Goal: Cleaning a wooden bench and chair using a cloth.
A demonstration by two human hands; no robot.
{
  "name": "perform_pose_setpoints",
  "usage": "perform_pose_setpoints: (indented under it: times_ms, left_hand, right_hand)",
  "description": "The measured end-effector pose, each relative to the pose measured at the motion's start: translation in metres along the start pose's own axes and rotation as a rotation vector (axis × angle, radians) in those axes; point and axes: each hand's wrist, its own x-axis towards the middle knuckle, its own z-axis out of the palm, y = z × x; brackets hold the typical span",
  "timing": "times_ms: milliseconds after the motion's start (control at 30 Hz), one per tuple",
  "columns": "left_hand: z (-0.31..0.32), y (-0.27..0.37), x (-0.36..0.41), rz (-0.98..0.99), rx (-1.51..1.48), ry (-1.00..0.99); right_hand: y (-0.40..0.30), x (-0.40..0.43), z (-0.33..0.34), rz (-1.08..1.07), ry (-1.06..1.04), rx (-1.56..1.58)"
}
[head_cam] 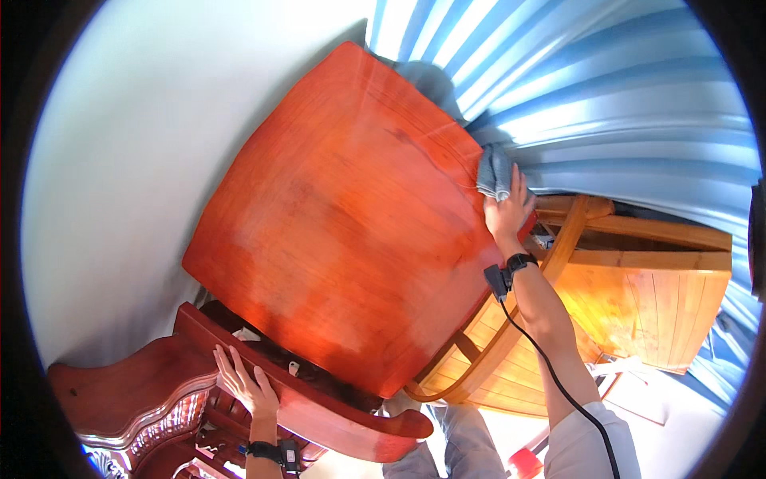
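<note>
A reddish-brown wooden tabletop (pixel 335 203) fills the middle of the view, its surface glossy with paler streaks. My right hand (pixel 507 209) presses a folded grey cloth (pixel 495 170) against the table's right edge, beside the curtain. My left hand (pixel 248 383) holds nothing; its fingers are spread flat on the armrest (pixel 335 416) of a dark red carved wooden chair or bench. Each wrist wears a black strap with a small device, and a black cable (pixel 547 365) runs down from the right one.
Blue and white striped curtains (pixel 610 132) hang behind the table's right side. A white wall (pixel 131 179) borders its left. At right stands a yellow-varnished slatted wooden chair (pixel 640 299) with a curved arm. A red object (pixel 525 463) is low, near my legs (pixel 473 443).
</note>
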Motion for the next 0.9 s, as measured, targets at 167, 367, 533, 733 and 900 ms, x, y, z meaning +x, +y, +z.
perform_pose_setpoints:
  times_ms: [167, 367, 533, 733, 900]
  left_hand:
    - [-0.006, 0.001, 0.003, -0.035, -0.029, -0.020]
    - [-0.008, 0.005, 0.007, -0.028, -0.066, -0.005]
    - [-0.008, -0.001, -0.001, -0.015, -0.067, -0.011]
    - [-0.011, -0.010, -0.001, -0.035, -0.073, -0.013]
    - [-0.010, 0.013, 0.008, -0.053, -0.141, -0.049]
  right_hand:
    - [-0.001, -0.030, -0.018, 0.569, -0.136, 0.022]
    - [-0.051, -0.122, -0.037, 0.550, -0.114, 0.126]
    - [-0.157, -0.282, -0.096, 0.196, -0.404, 0.237]
    - [-0.178, -0.282, -0.116, -0.132, -0.676, 0.190]
    - [-0.130, -0.049, -0.028, 0.135, -0.183, -0.103]
